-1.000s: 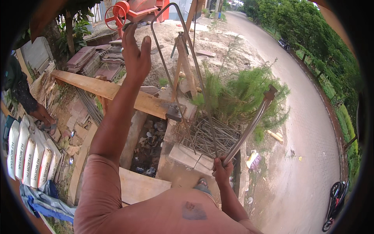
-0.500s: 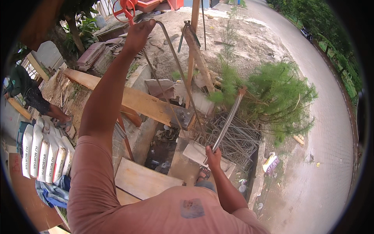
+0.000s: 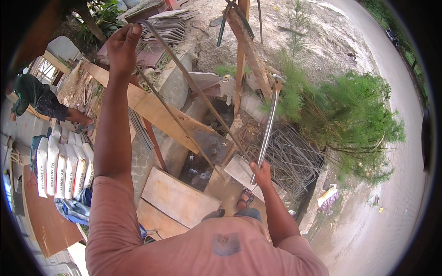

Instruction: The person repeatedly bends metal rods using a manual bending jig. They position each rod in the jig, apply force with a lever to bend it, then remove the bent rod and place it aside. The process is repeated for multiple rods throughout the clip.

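My left hand (image 3: 122, 49) is raised at the upper left, its fingers closed round the top of a bent steel rod (image 3: 183, 70). The rod's two long legs slope down to the right, toward the dug pit (image 3: 195, 172) and the ground beside it. Lower right of centre, my right hand (image 3: 261, 174) is wrapped round the shiny metal handle of a hammer (image 3: 267, 125). The hammer points away from me, its small rusty head close to the green shrub. Neither tool touches the other.
Bent steel bars (image 3: 294, 158) lie heaped right of the pit, below a bushy shrub (image 3: 350, 119). A wooden post (image 3: 240, 69) and long plank (image 3: 142, 103) stand ahead. Green-handled cutters (image 3: 235, 18) hang there. Mortar bags (image 3: 66, 168) and another person (image 3: 39, 99) are at left.
My left hand has moved left and down in view with the bent rod. The hammer has swung more upright, its head higher. The whole view has shifted too.
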A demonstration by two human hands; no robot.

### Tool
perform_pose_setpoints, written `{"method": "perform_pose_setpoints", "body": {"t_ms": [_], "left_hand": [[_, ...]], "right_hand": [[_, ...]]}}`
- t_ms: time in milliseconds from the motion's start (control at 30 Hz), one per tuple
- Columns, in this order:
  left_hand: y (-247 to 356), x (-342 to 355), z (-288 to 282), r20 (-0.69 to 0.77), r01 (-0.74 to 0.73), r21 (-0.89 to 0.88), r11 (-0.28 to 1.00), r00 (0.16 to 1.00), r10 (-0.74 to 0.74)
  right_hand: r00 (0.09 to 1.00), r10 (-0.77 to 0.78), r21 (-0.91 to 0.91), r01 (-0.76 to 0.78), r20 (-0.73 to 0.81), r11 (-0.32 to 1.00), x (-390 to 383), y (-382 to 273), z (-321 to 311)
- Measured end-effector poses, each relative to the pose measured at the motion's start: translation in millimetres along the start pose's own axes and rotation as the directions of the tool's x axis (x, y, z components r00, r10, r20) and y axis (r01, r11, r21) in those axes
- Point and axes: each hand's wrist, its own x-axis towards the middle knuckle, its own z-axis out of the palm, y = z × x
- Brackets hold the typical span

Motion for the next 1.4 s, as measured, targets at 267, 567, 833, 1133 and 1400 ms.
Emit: {"method": "perform_pose_setpoints", "body": {"t_ms": [267,567,833,1133,1400], "left_hand": [[-88,-65,-112,-0.143,0.438,0.535,0.722,0.89,-0.433],[-239,-221,-83,-0.127,0.545,0.632,0.551,0.774,-0.621],[-237,-210,-48,-0.07,0.545,0.715,0.439,0.68,-0.73],[-248,-229,-41,-0.019,0.41,0.789,0.458,0.761,-0.649],[-250,-229,-34,0.209,0.155,0.894,0.42,0.685,-0.698]], "right_hand": [[0.994,0.113,-0.014,-0.113,-0.008,0.994,-42,-61,0],[0.991,0.099,-0.444,-0.128,-0.088,0.887,-32,-128,-25],[0.989,0.1,-0.653,-0.148,-0.111,0.742,-49,-156,-12],[0.978,0.099,-0.643,-0.194,-0.182,0.741,-48,-133,8],[0.987,0.087,-0.669,-0.153,-0.132,0.727,-27,-118,29]]}}
